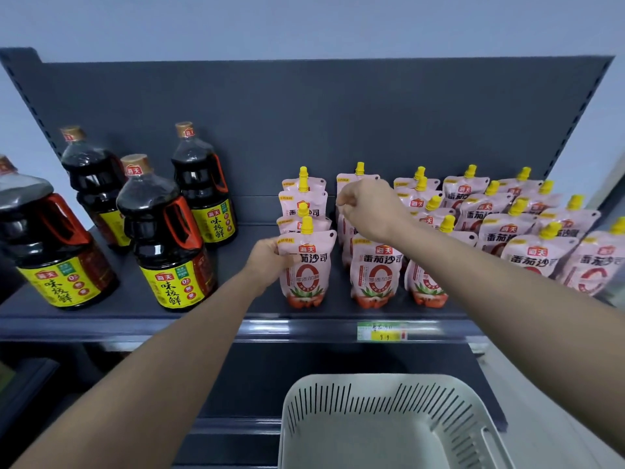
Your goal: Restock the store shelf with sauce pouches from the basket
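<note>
Pink film sits pinched in your left hand [267, 257]: fingers grip the front pouch [307, 265] at its nine o'clock edge, likely squaring it upright on the shelf [142, 324]. Your right hand [367, 209] hangs loosely curled over the next row, hiding what it touches. At six o'clock, the basket [382, 424] shows empty, its base cropped.

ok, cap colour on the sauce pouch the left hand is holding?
Yellow: the spout cap on the pink sauce pouch held by the left hand. Head view, the only one.
</note>
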The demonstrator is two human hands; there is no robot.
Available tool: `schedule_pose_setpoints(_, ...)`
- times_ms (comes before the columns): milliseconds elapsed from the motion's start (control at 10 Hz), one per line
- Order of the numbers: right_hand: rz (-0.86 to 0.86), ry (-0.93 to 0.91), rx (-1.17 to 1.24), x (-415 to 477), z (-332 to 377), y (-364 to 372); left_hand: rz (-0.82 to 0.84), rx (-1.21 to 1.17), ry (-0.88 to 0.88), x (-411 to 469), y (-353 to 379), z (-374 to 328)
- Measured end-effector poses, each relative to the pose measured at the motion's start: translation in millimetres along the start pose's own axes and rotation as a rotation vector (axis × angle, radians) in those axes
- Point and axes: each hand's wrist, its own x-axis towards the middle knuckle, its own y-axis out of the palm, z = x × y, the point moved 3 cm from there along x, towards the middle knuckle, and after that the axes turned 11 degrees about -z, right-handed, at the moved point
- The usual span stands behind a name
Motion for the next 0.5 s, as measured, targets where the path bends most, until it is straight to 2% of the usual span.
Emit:
schedule_pose_setpoints(400, 0.036, 0.021, 0.033, -24, 7, -17, -0.042, 0.114, -0.057, -1, -15, 8)
schedule_pose_setpoints(500, 0.022, 0.036, 0.027, -28, 6, -22, -0.139, 0.139, -0.024, -3, -20, 3)
